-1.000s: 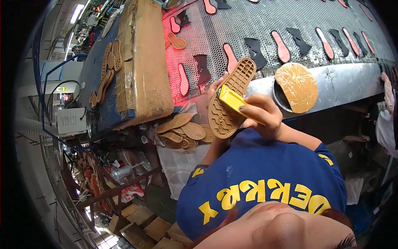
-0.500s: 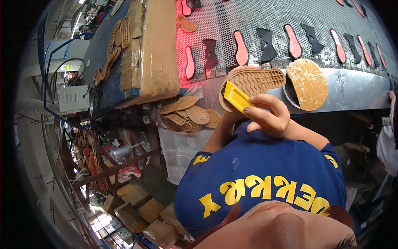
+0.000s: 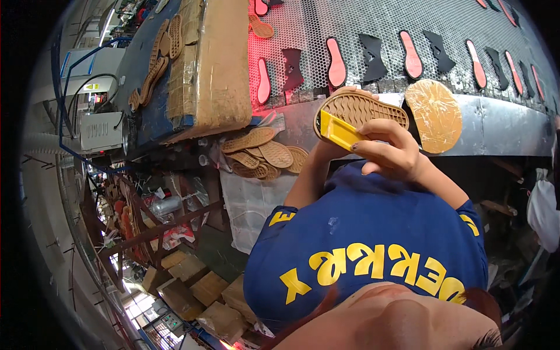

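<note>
A brown rubber shoe sole (image 3: 370,112), its wavy tread facing up, is held over the metal ledge. My left hand (image 3: 332,149) supports it from behind, mostly hidden, with fingertips curled over its far edge. My right hand (image 3: 389,149) is closed around a yellow brush (image 3: 341,132) with a flat handle. The brush lies against the rounded left end of the sole; its working edge is hidden. Just right of the sole stands a round container with a scuffed tan cover (image 3: 434,116).
Beyond the ledge (image 3: 484,125), a mesh conveyor (image 3: 356,17) carries pink-topped insoles (image 3: 336,63) and black shoe uppers (image 3: 372,58) in rows. Loose brown soles (image 3: 274,153) are piled to my left, near a taped cardboard piece (image 3: 224,70). Cardboard boxes (image 3: 210,289) lie on the floor at lower left.
The sole has shifted slightly right and tilted in my left hand. My right hand and the brush have moved a little right, still at the sole's left end.
</note>
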Tool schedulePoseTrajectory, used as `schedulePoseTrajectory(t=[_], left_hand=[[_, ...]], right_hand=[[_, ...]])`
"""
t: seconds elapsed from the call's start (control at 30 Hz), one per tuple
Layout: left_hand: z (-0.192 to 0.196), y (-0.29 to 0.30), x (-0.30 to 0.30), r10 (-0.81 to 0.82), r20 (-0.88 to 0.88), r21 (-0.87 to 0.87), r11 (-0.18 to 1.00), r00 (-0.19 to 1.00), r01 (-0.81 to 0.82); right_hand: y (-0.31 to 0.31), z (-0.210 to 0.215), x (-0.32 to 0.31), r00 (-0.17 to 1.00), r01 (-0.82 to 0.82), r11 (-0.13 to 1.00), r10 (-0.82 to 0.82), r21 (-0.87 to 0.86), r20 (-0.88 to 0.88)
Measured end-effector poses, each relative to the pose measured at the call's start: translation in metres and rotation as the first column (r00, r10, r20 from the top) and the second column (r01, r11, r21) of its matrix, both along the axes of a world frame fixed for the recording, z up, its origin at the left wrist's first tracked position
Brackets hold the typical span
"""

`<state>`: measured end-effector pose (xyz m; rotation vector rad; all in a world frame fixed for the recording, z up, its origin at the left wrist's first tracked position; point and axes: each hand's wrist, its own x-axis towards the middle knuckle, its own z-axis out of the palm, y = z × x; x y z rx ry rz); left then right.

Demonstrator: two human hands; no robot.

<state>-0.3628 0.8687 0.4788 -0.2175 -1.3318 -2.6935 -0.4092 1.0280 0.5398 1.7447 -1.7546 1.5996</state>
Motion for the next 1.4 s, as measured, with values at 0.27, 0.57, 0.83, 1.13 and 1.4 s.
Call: schedulePoseTrajectory(t=[0.27,0.57,0.83,1.13,1.4], left_hand=[[-0.008,-0.010,-0.005,-0.023,-0.175,-0.377,0.925,0.984,-0.045],[0.007,-0.048,-0.042,-0.223,0.135,0.354,0.921,0.965,0.163],[0.026,-0.025,-0.020,-0.196,0.227,0.395,0.914,0.954,0.094],[0.002,-0.021,-0.011,-0.414,0.187,0.503,0.819,0.891,0.275],[0.002,-0.023,-0.009,-0.388,0.102,0.533,0.799,0.916,0.279]], right_hand=[[0.039,-0.003,-0.016,0.969,0.051,0.999,-0.047,-0.010,0.241],[0.005,-0.015,-0.043,0.692,0.346,0.918,-0.110,-0.194,0.713],[-0.018,-0.020,-0.024,0.967,0.254,0.966,-0.254,-0.056,0.012],[-0.011,-0.014,-0.038,0.915,0.402,0.915,-0.403,0.033,0.012],[-0.019,-0.013,-0.042,0.858,0.478,0.872,-0.489,0.103,0.155]])
